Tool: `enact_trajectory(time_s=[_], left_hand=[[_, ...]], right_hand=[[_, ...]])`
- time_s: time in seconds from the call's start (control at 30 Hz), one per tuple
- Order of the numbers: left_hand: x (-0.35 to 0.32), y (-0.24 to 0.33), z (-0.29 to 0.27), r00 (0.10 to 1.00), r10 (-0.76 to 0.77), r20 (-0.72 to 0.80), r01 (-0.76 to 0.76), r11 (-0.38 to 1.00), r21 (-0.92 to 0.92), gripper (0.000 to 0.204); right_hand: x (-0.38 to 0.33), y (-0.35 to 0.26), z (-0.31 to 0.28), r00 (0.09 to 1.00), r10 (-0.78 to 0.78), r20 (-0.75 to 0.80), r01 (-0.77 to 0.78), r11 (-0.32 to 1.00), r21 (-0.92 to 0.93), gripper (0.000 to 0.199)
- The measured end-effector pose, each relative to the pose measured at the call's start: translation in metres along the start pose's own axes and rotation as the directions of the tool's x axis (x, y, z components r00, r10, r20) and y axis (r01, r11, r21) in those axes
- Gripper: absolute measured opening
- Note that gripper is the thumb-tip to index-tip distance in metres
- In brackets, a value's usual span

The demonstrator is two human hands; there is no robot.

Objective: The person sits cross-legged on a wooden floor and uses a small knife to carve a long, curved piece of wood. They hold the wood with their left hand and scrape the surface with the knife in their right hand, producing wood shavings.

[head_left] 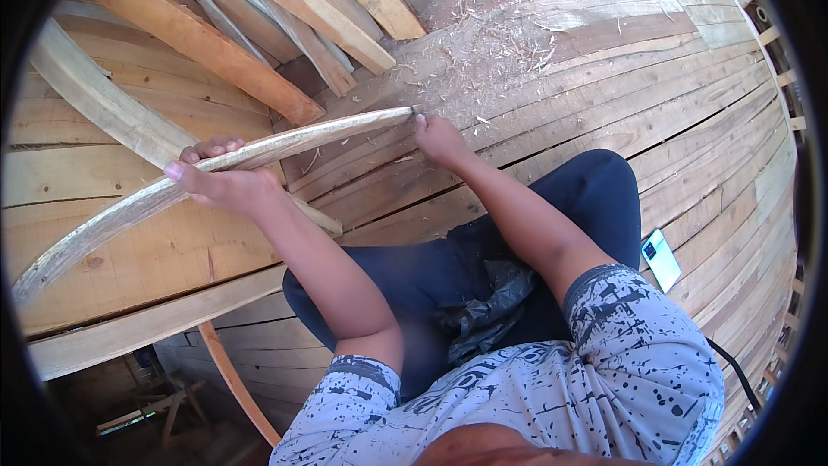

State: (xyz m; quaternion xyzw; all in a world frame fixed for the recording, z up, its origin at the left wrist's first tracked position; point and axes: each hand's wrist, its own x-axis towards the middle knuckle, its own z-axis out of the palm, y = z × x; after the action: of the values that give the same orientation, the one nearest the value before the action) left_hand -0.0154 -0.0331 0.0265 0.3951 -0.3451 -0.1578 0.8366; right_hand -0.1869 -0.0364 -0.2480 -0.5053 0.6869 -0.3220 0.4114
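Note:
A long, pale, slightly curved wooden strip [310, 135] slants across in front of me, from the lower left up to the middle. My left hand [226, 183] is closed round it left of its middle, thumb on the near side and fingertips over the far side. At the strip's right end, my right hand [440, 141] is closed with its thumb against the tip. Something small and dark shows at that tip, too small to make out. Behind my left hand, a broader curved timber [108, 95] runs up to the far left.
Thick planks and beams [198, 39] lean at the far left. Wood shavings [509, 52] litter the plank floor [681, 138] ahead. On the floor by my right knee lies a pale phone [661, 261]. An opening [129, 406] in the planking drops to a lower space at the near left.

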Motion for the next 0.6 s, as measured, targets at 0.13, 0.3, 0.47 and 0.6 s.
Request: enact_trajectory(time_s=[0.13,0.3,0.47,0.6], left_hand=[[0.005,0.000,-0.011,0.999,0.023,0.039,-0.022,0.999,-0.030,0.059],[0.000,0.001,-0.009,1.000,0.012,0.010,-0.012,1.000,-0.008,0.058],[0.015,-0.006,-0.022,0.997,-0.004,0.072,0.009,0.998,-0.065,0.060],[0.016,-0.009,-0.028,0.991,0.003,0.133,0.006,0.997,-0.073,0.060]], right_hand=[[-0.007,-0.039,-0.008,0.993,-0.049,0.110,0.062,0.991,-0.119,0.050],[-0.048,-0.108,-0.036,0.959,-0.134,0.249,0.158,0.984,-0.079,0.048],[-0.032,-0.088,-0.009,0.971,-0.160,0.178,0.139,0.982,0.126,0.047],[-0.048,-0.102,-0.017,0.961,-0.175,0.212,0.153,0.981,0.118,0.049]])
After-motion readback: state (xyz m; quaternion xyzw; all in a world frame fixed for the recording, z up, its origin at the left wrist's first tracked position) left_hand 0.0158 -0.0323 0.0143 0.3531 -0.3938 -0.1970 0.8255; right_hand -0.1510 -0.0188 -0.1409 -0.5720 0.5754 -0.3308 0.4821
